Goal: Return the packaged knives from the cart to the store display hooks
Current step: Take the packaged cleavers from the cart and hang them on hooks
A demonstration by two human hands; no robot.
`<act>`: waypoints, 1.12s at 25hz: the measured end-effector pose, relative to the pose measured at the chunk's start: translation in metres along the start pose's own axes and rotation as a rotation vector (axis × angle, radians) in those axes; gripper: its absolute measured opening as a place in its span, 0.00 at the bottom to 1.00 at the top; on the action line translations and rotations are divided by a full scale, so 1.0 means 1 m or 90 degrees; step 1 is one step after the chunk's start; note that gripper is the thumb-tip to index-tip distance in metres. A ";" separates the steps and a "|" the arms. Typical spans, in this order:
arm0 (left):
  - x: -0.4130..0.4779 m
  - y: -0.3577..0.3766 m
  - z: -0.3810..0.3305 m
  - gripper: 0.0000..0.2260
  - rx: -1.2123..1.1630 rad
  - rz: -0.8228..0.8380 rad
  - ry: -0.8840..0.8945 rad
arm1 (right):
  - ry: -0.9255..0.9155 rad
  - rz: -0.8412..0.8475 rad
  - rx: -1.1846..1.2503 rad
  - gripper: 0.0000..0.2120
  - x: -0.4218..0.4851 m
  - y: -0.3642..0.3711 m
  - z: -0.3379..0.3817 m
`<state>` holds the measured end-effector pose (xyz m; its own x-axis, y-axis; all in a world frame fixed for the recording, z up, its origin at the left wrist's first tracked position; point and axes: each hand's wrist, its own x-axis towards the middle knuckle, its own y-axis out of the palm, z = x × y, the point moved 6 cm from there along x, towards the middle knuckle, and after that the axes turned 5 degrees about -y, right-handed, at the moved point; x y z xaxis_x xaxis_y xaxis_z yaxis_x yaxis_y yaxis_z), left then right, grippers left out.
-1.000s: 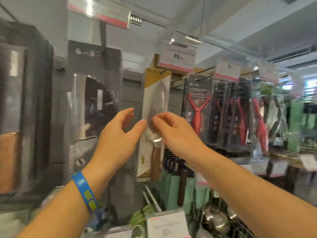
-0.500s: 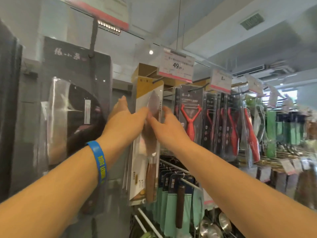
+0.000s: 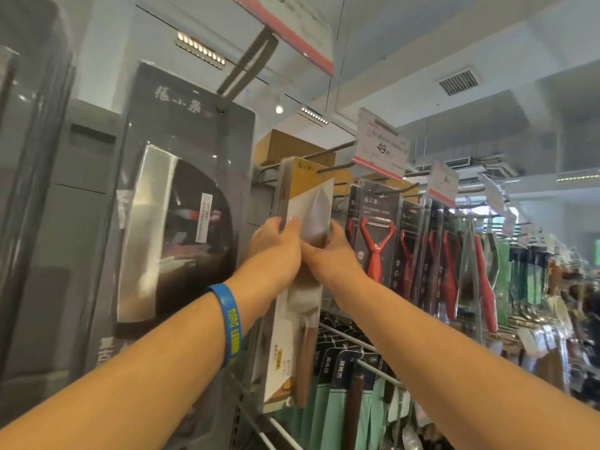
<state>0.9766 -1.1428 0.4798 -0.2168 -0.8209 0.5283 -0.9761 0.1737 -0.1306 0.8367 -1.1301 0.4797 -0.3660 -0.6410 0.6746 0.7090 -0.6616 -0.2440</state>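
The packaged knife (image 3: 293, 345) has slid farther back along its display hook (image 3: 336, 166). The left hand (image 3: 272, 251) and right hand (image 3: 334, 258) pinch its side edges, apparently to keep it square between the grey cleaver pack (image 3: 181, 222) on the left and the red peelers (image 3: 376, 248) on the right.

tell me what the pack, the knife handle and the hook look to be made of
Pack: printed card, yellow and white, likely under glossy clear plastic; it catches glare over the blade.
Handle: probably wood, brown and matt; could be wood-look plastic.
Hook: thin metal wire, dull grey, bent up at the tip.
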 end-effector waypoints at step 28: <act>0.020 -0.004 0.020 0.09 -0.010 -0.093 0.051 | -0.078 -0.060 -0.106 0.32 -0.047 -0.042 0.022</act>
<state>0.9763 -1.1709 0.4744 -0.0724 -0.7921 0.6061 -0.9973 0.0643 -0.0351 0.8379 -1.0637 0.4735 -0.3419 -0.5282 0.7772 0.5619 -0.7779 -0.2815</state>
